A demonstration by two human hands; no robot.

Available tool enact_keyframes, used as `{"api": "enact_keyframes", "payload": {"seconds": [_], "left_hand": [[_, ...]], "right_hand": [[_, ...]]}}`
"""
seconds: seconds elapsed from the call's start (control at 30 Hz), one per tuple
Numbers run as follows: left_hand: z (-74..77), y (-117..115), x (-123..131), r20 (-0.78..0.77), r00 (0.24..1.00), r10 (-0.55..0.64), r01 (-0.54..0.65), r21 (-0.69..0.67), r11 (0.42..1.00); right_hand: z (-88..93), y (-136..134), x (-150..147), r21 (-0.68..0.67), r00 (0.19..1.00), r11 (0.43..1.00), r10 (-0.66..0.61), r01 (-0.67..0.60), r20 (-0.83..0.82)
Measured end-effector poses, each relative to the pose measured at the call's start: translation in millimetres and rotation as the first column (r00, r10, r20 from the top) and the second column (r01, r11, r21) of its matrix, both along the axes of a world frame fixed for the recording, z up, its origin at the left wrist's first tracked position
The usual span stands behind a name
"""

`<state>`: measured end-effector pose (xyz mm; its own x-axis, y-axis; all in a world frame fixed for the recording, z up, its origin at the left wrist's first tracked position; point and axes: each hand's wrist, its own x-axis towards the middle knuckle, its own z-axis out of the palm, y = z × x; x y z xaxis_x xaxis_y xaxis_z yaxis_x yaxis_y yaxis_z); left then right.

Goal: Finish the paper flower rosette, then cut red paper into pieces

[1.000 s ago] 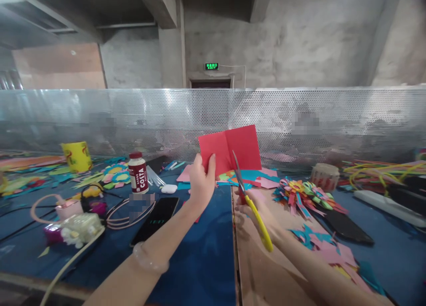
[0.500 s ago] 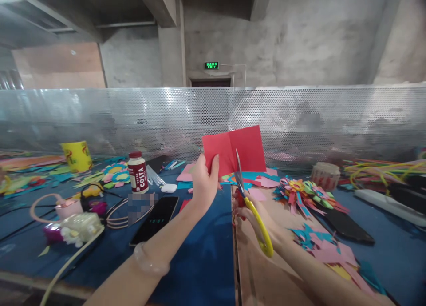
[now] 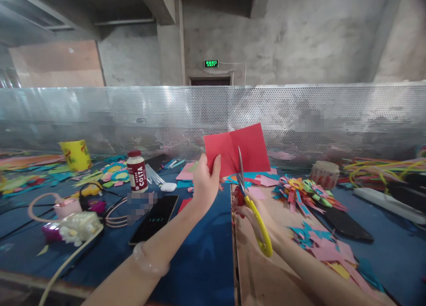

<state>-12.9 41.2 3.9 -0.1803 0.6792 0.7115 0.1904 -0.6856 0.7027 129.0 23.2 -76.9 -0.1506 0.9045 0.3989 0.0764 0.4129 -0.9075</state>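
Note:
A creased sheet of red paper (image 3: 251, 148) is held up above the table, its left part pinched between the thumb and fingers of my left hand (image 3: 207, 181). My right hand (image 3: 256, 212) grips scissors (image 3: 254, 217) with yellow and red handles. Their blades point upward at the paper's lower edge, near the crease, and one blade shows in front of the sheet. The fingers of my right hand are partly hidden behind the handles.
Left of my hands are a phone (image 3: 155, 219), a COSTA bottle (image 3: 136, 172), a white earbud case (image 3: 168, 187), cables and a yellow tape roll (image 3: 76, 156). Paper flowers (image 3: 299, 190), a black phone (image 3: 346, 224) and paper scraps (image 3: 328, 248) lie right. A perforated metal screen (image 3: 149, 119) stands behind.
The red paper has shifted slightly to the right and tilted a little more. The scissor blades look closer together and stand more upright. Both hands keep their grips.

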Motion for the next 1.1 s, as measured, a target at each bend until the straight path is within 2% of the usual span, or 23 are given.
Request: {"api": "enact_keyframes", "payload": {"seconds": [0.3,0.63,0.97,1.1], "left_hand": [[-1.1,1,-2,-0.035,0.999,0.029,-0.028,0.015,0.999],[-2.2,2,-3,-0.059,0.997,0.059,-0.056,0.042,0.998],[-1.6,1,-4,-0.107,0.990,0.094,-0.090,0.041,0.995],[-2.1,2,-4,-0.094,0.993,0.066,-0.062,0.043,0.997]], "right_hand": [[-16.3,20,-6,-0.051,0.999,0.999,0.011,-0.014,-0.053],[-20.8,16,-11,-0.057,0.982,0.998,0.022,-0.033,-0.188],[-5.0,3,-15,-0.070,0.991,0.989,-0.130,0.127,-0.035],[-2.8,-1,-17,-0.091,0.988,0.984,-0.156,0.155,-0.004]]}}
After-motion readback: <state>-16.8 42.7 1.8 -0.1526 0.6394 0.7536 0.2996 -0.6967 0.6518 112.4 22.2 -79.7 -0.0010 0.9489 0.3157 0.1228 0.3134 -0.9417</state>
